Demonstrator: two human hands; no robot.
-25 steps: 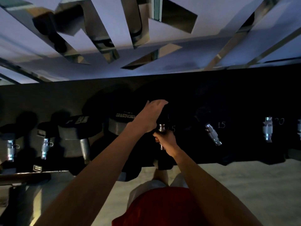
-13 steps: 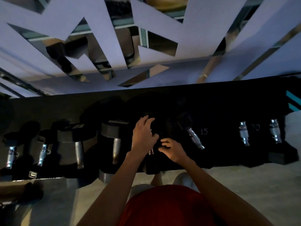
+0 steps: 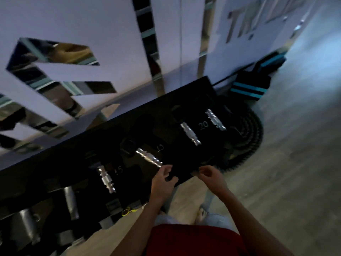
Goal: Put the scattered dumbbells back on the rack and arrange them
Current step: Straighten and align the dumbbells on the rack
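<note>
**Target position.** The nearest 15 dumbbell (image 3: 149, 157) lies on the rack (image 3: 156, 111), just beyond the left hand (image 3: 163, 183) and slightly to its left. The near end of the handle stops close to the L fingertips (image 3: 166, 169), with a small gap between them.

**Axis.** The handle's long axis runs diagonally, from far-left of the hand to near-right. It looks more skewed than the next dumbbell (image 3: 106, 179) further left and the 20 pair (image 3: 190, 133) beyond the right hand (image 3: 212, 177). It probably needs squaring up.

**Nearer hand.** The L hand is clearly nearer. The R hand is well to the handle's right, at approx. the same depth.

**Hand pose.**
- L: palm down over the rack's front edge, fingers loosely curled, nothing in the grip.
- R: fingers curled in toward the thumb, no object seen between them. The frame is blurred, so edge contact can't be confirmed.

**Next move (est.).** A short fwd reach w/ the L hand.
</note>
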